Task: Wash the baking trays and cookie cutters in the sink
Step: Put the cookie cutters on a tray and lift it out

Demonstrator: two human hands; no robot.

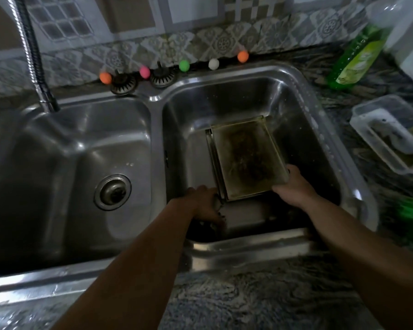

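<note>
- The left hand (206, 203) reaches low into the right basin (324, 129), fingers curled over something dark; what, I cannot tell.
- The right hand (293, 184) grips the top tray's (246, 156) near corner, probably tilting it for washing.
- Another tray edge (212, 163) shows beneath: at least two trays.

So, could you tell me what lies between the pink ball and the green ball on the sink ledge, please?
In the head view, a dark sink strainer sits between the pink ball and green ball.

A stained rectangular baking tray (246, 158) lies tilted on other trays (212, 163) inside the right basin of the sink (224, 91).
</note>
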